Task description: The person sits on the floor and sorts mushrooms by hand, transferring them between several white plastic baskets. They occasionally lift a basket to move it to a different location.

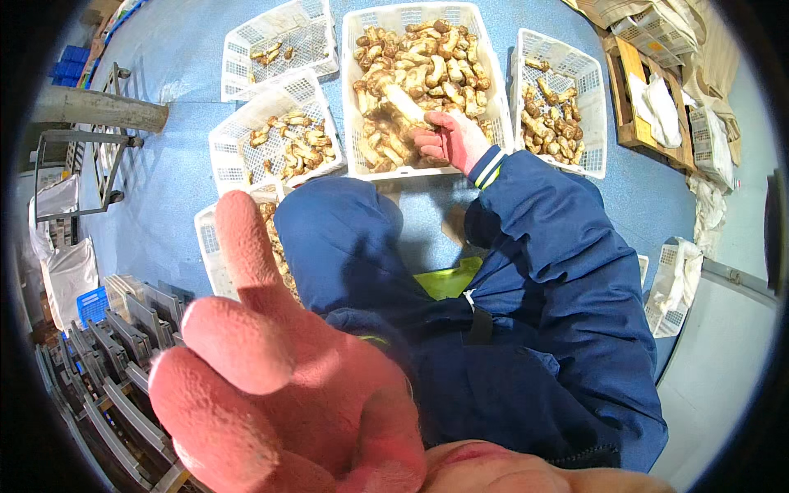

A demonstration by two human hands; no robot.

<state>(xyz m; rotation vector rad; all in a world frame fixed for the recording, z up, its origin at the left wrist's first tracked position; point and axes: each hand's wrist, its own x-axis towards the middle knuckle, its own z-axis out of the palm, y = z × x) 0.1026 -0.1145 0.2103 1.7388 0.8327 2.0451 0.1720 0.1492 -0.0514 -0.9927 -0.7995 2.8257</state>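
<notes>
My right hand (455,140), in a pink glove, grips the stem of a large matsutake-like mushroom (404,105). It holds the mushroom over the near side of a big white plastic crate (350,117) heaped with brown-and-cream mushrooms (436,71). Very near the camera, my left hand (308,370) is raised in a similar pink glove. Its index finger points up and the other fingers are partly bent, with nothing visible in the grasp. Part of the lower left side of the scene is hidden behind this hand.
Smaller white crates with mushrooms stand left (216,138), far left (277,80) and right (601,111) of the big crate; another (209,246) sits by my left knee. A wooden pallet (632,111) lies right. A metal cart (102,166) and stacked folded frames (123,370) are left.
</notes>
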